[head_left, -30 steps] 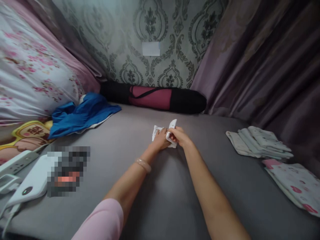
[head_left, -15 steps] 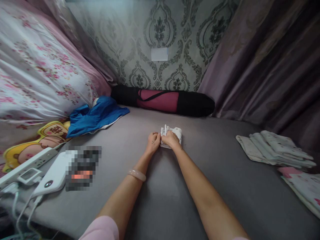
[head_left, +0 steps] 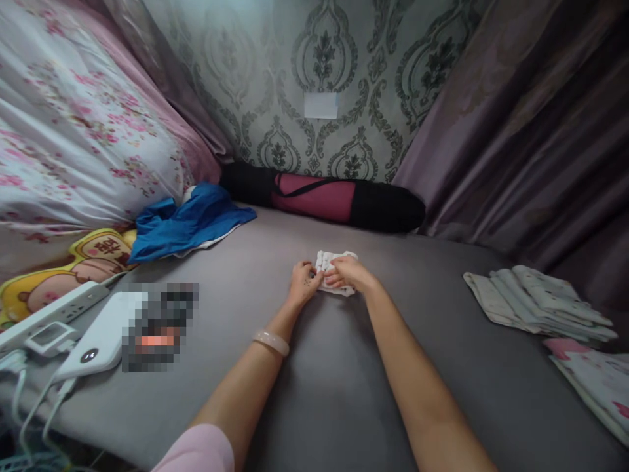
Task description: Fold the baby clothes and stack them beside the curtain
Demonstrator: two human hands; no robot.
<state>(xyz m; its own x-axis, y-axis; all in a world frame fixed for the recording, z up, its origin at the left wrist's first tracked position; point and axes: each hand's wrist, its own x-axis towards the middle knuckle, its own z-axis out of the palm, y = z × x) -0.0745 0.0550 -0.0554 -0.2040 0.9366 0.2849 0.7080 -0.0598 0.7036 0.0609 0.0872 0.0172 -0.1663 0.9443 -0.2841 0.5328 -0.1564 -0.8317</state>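
Note:
A small folded white cloth [head_left: 339,257] with a faint print lies on the grey bed sheet, in the middle of the view. My left hand [head_left: 303,283] is at its left edge, thumb and curled fingers closed on the fabric there. A pale bangle [head_left: 271,342] circles my left wrist. Across the cloth's front right part rests my right hand [head_left: 350,273], its fingers stretched out to the left and touching the top. Part of the cloth is hidden under that hand.
Folded cloths [head_left: 538,303] are piled at the right, with a pink-and-white folded cloth [head_left: 590,373] nearer. A black-and-maroon long bag [head_left: 319,196] lies along the wall. At left are blue fabric [head_left: 191,223], a power strip [head_left: 73,308] and a white power bank [head_left: 101,337] with cables.
My right fingers have gone from bunched at the cloth's raised left edge to stretched out over it. The upright bit of fabric now lies down. My left hand stays at the edge.

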